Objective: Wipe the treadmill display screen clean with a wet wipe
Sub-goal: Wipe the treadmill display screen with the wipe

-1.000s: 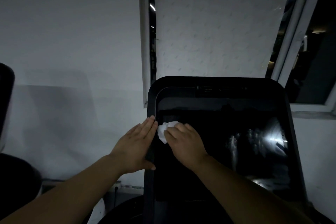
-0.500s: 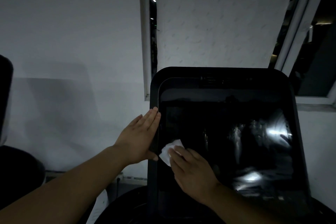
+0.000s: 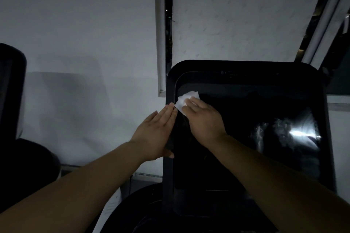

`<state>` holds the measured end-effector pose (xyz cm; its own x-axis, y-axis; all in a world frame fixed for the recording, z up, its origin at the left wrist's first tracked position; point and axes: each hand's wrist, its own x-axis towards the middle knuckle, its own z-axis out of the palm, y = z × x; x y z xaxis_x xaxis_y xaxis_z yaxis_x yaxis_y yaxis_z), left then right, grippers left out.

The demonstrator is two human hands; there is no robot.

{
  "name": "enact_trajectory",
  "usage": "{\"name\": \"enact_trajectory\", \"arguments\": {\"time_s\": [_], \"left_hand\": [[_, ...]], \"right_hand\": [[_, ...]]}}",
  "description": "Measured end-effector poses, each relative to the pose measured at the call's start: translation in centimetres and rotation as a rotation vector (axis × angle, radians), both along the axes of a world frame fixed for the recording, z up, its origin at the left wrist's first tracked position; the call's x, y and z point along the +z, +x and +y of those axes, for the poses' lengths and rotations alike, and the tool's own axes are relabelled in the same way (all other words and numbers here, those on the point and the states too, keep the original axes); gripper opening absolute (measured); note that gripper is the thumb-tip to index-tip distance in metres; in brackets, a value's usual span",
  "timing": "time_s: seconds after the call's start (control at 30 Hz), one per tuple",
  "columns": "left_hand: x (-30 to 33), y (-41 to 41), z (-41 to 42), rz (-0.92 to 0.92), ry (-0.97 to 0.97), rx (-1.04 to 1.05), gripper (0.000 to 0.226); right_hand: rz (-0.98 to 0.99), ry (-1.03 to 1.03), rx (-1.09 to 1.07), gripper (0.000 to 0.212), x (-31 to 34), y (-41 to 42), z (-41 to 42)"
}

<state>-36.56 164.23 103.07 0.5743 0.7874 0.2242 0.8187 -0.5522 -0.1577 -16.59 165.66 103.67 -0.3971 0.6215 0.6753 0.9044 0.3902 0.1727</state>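
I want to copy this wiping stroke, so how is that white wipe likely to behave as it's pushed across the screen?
The wipe looks crumpled and thin, so it is probably floppy and light. Pressed flat under the right hand, it will likely bunch or fold. On the glossy display screen it should glide easily.

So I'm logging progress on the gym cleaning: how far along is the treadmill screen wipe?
Under way, early to middle. In hand: the right hand presses the wet wipe flat at the display screen's upper left corner, while the left hand steadies the frame's left edge. Done: cannot tell in this dim light. Left: streaks and smears show around the glare on the right side, so that area looks unwiped.
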Motion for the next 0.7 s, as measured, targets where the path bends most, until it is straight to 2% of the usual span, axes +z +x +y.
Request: {"name": "enact_trajectory", "arguments": {"time_s": [0.3,0.4,0.7], "left_hand": [[-0.1,0.1,-0.1,0.009,0.001,0.012,0.139],[-0.3,0.1,-0.3,0.026,-0.006,0.018,0.139],[-0.5,0.3,-1.0,0.046,-0.007,0.037,0.138]], "right_hand": [[-0.080,-0.076,0.063,0.034,-8.7,1.3,-7.1],[-0.108,-0.138,0.045,0.039,-11.3,1.5,-9.1],[-0.187,-0.183,0.037,0.040,-14.5,2.0,-12.0]]}}
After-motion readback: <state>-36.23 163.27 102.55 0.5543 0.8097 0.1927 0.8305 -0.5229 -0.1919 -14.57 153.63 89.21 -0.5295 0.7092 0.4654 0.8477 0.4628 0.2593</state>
